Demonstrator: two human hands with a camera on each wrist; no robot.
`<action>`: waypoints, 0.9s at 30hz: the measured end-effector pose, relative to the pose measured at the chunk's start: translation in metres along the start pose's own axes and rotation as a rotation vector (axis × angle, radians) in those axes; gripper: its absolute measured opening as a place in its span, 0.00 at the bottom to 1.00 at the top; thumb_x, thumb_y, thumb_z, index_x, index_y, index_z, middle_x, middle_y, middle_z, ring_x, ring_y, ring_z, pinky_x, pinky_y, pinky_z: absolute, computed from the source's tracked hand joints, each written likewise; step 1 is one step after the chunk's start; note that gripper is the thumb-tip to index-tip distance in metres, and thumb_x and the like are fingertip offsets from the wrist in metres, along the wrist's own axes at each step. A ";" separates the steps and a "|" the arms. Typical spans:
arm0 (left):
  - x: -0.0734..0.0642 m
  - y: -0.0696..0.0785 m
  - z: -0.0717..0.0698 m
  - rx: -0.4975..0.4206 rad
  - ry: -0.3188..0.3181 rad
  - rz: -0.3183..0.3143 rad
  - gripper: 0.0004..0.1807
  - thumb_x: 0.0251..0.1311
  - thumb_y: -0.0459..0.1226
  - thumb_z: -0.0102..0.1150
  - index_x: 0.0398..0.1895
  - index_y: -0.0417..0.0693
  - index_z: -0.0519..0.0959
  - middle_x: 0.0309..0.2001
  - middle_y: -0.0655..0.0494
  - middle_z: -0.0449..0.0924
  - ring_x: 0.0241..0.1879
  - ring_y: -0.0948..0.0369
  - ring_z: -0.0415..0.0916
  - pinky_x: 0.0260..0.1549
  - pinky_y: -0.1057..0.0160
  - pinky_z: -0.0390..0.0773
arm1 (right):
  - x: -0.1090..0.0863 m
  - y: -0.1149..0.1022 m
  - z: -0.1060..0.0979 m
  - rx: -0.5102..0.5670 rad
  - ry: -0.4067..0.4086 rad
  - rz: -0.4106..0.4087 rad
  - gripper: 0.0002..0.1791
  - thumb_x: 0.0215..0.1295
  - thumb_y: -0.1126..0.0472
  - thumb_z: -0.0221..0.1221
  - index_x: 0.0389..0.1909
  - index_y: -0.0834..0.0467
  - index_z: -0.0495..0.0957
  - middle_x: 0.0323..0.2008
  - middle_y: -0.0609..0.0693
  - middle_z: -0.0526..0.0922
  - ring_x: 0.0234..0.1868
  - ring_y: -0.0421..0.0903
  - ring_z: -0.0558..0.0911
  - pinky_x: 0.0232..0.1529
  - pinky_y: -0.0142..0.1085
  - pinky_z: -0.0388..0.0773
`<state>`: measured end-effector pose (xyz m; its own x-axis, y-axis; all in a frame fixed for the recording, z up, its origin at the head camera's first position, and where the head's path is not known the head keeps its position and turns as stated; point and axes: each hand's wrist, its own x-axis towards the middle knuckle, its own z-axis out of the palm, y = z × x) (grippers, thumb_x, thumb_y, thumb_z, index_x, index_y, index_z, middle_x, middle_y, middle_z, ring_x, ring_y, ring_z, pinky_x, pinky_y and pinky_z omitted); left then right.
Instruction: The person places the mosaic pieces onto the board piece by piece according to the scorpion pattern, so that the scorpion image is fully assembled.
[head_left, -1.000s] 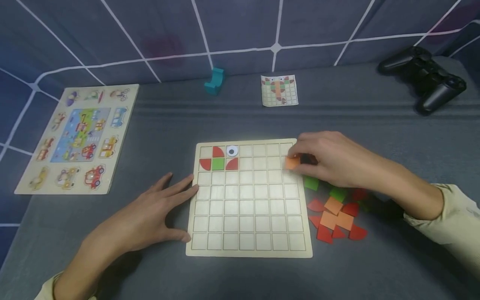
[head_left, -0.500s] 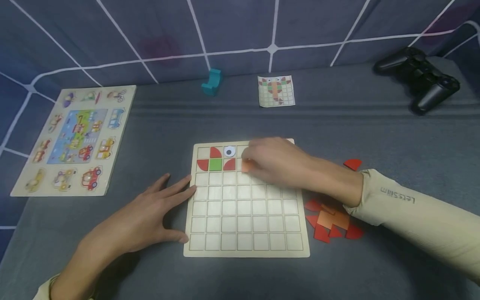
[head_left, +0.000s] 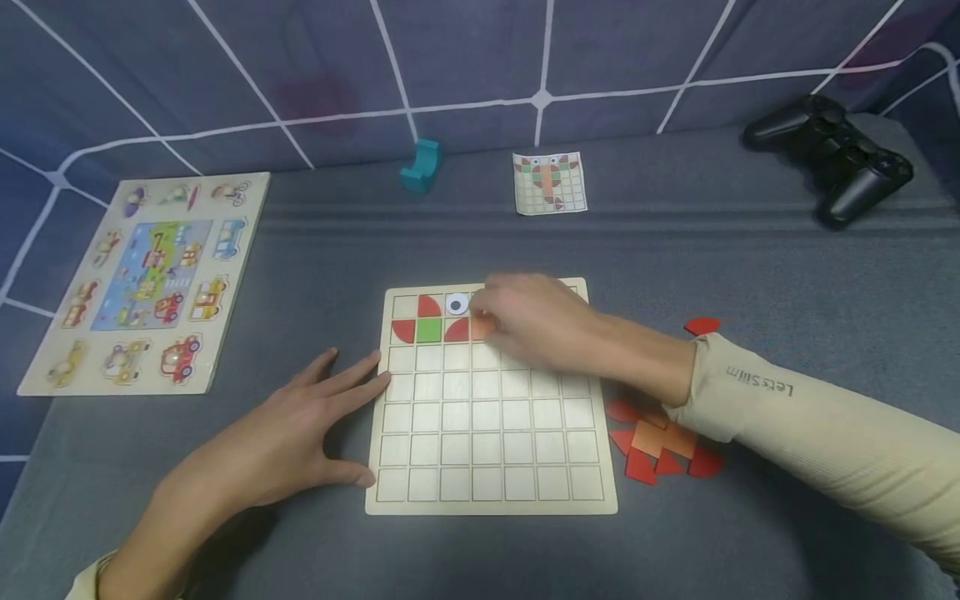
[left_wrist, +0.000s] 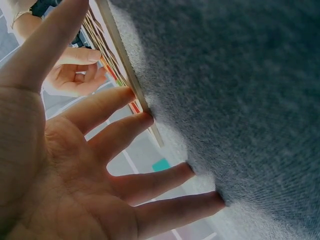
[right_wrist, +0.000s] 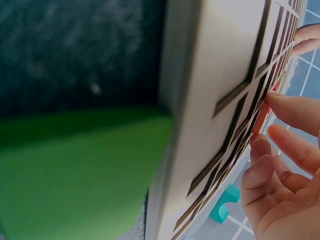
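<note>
A wooden grid board lies flat on the grey cloth. My right hand pinches an orange square tile between thumb and fingers, at the second-row cell just right of a red quarter-round tile. In the right wrist view the orange tile sits right at the board's surface under the fingertips. Also on the board are a round eye tile, a green square tile and more red tiles. My left hand is spread, its fingertips and thumb against the board's left edge.
Loose orange tiles and red tiles lie right of the board, partly under the right forearm. Behind stand a small pattern card, a teal curved block and a black game controller. A vehicle puzzle lies left.
My right hand has carried the orange tile leftward from the board's right edge to the fourth cell of the second row. The left hand has stayed at the board's edge.
</note>
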<state>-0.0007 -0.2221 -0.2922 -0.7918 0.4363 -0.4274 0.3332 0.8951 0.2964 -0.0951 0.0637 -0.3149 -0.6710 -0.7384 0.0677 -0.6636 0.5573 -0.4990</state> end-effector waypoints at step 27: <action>0.001 0.002 0.000 -0.013 -0.016 -0.034 0.59 0.34 0.66 0.74 0.74 0.59 0.65 0.77 0.56 0.53 0.72 0.32 0.43 0.55 0.25 0.58 | 0.000 0.000 -0.006 0.048 -0.056 0.042 0.08 0.60 0.69 0.62 0.39 0.57 0.85 0.31 0.46 0.78 0.32 0.44 0.73 0.35 0.37 0.73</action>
<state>-0.0011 -0.2201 -0.2921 -0.7942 0.4069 -0.4514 0.2994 0.9083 0.2921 -0.0968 0.0661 -0.3095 -0.6779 -0.7351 -0.0018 -0.6176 0.5709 -0.5410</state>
